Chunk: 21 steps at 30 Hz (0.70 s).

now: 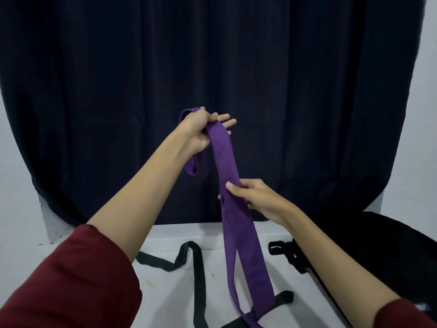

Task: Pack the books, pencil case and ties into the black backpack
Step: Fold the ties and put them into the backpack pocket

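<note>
Holding the purple tie (225, 157) high above the table, the left hand (201, 132) grips its upper part: the thumb and first fingers are curled round the cloth, while the other fingers stick out straight past it. A short loop of the tie hangs down behind this hand, under the wrist. Lower down, the right hand (251, 197) pinches the same tie about halfway along its length, thumb on the front and fingers behind. From there the wide part of the tie falls straight down, and its end reaches the white table (163, 301) near the bottom edge of the view.

A black tie (197, 275) lies flat on the table under the arms. It bends from the left forearm toward the middle and then runs down to the near edge; one end shows again just right of the purple tie.

The black backpack (387, 252) stands at the right side of the table, close behind the right forearm, with a black strap (280, 248) sticking out toward the middle.

Behind the table hangs a dark curtain (212, 55). Between the raised hands and the curtain there is free space, and the table's far edge is bare.
</note>
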Motion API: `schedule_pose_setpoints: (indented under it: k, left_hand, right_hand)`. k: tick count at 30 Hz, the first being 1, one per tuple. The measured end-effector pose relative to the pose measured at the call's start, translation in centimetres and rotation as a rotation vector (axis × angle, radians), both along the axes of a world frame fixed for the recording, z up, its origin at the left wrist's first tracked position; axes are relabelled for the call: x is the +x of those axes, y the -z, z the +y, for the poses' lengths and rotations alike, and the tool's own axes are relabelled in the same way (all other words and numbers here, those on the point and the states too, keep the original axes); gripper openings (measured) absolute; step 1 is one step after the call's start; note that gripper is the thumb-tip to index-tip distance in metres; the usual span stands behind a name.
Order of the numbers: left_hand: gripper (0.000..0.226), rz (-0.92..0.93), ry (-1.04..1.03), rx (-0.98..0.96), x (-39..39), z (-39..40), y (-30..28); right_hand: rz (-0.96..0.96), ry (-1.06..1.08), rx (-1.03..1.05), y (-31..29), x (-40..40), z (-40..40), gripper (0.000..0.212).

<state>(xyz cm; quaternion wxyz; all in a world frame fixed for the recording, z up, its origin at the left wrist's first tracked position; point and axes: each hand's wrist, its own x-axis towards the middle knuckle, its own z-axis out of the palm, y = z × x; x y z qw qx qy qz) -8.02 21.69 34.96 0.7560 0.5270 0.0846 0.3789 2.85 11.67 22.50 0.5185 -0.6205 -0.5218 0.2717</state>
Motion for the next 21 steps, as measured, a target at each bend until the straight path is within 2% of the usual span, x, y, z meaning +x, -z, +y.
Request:
schedule_pose_setpoints:
  k: [2,3,7,9,10,12,15,17,21]
  left_hand:
    - [0.026,-0.008,-0.001,0.020,0.0,0.2,-0.3]
    - [0.021,-0.004,0.006,0.017,-0.3,0.4,-0.3]
    - [0.067,0.029,0.162,0.007,-1.5,1.2,1.8]
    - [0.088,0.090,0.273,0.018,-1.4,0.8,4.1]
    - [0.090,0.121,0.324,0.029,-1.3,0.2,5.2]
    - [0.075,0.150,0.400,0.028,-1.0,-0.9,6.9]
    - [0.034,0.220,0.399,0.080,-0.6,-2.0,8.2]
    - [0.030,0.232,0.357,0.035,-0.4,-2.3,8.2]
    - [0.035,0.090,0.322,-0.171,0.0,-1.7,7.7]
  right_hand:
    - [0.112,0.007,0.086,-0.9,-0.8,0.4,0.023]
    - [0.174,0.022,0.134,-1.5,-1.1,0.5,0.020]
    - [0.334,0.066,0.305,-4.7,-1.5,1.0,0.013]
    - [0.234,0.137,0.352,-6.3,-1.5,1.1,0.012]
    - [0.162,0.168,0.350,-7.0,-1.6,1.1,0.012]
    - [0.060,0.201,0.292,-7.9,-1.3,0.9,0.018]
    - [-0.008,0.209,0.117,-8.0,-0.9,0.8,0.024]
    - [-0.044,0.210,0.062,-7.4,-0.4,0.8,0.033]
    - [-0.034,0.357,0.104,-5.5,0.6,0.4,0.045]
